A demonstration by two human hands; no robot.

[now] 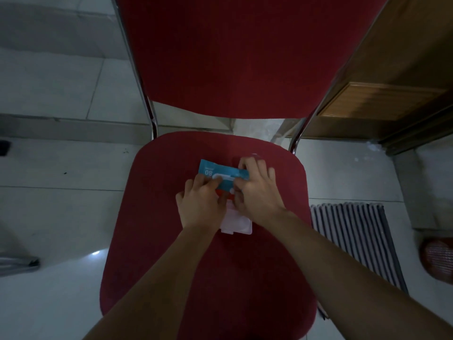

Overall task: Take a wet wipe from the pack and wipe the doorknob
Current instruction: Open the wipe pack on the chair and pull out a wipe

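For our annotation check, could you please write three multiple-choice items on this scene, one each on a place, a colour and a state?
1. Where does the wipe pack lie?
A. on the floor tiles
B. on the chair seat
C. on the striped mat

2. What colour is most of the pack's wrapper?
A. blue
B. yellow
C. black

3. What state is the pack's plastic lid in?
A. missing altogether
B. pressed shut
C. flipped open toward the person

Answers:
1. B, the pack rests on the red seat, with the left hand and right hand both on it.
2. A, the wrapper shows blue with white print.
3. C, the pale lid lies folded back near the wrists, away from the white opening.
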